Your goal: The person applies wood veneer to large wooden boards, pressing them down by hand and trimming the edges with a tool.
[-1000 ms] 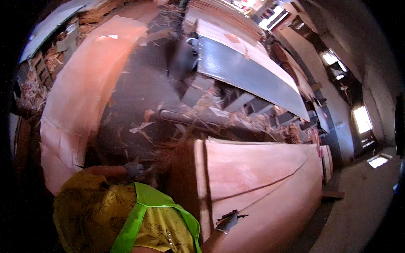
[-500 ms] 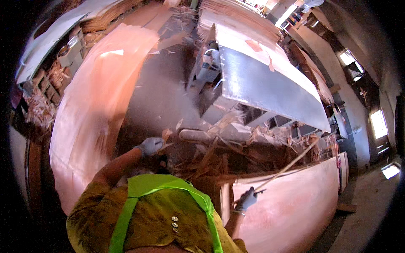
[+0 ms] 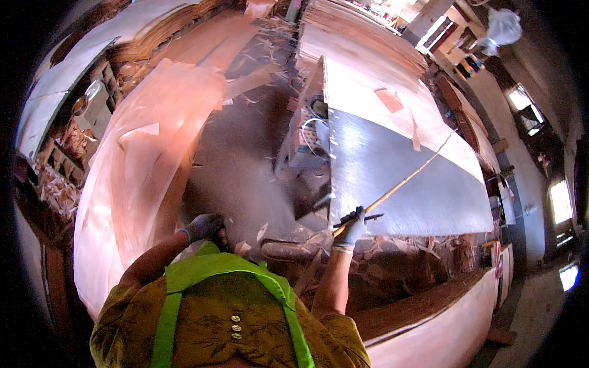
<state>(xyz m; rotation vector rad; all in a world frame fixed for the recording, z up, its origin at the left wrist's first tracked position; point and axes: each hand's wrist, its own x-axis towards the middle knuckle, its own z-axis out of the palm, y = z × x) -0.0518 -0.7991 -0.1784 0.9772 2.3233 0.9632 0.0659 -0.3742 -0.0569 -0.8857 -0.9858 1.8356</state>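
My right hand (image 3: 351, 228), in a grey glove, is closed round a long thin wooden stick (image 3: 402, 183). The stick slants up and to the right, over a metal-topped table (image 3: 386, 165). A short dark slim tool (image 3: 373, 216) also sticks out of this grip; its kind is unclear. My left hand (image 3: 207, 227), gloved too, is curled closed beside my body, near a tall stack of pale pinkish wood veneer sheets (image 3: 138, 184). What lies inside its fingers, if anything, is hidden. A veneer sheet (image 3: 368, 92) covers the table's far part, with torn scraps on it.
More veneer stacks stand behind the table (image 3: 362, 37) and at the lower right (image 3: 442, 328). Veneer scraps (image 3: 423, 251) litter the area below the table's near edge. A perforated crate (image 3: 310, 132) stands at its left end. Another worktop (image 3: 64, 101) runs along the far left.
My right hand has swung up and inward with the stick, from over the lower right veneer stack to the table's near edge. My left hand has drawn slightly back and left.
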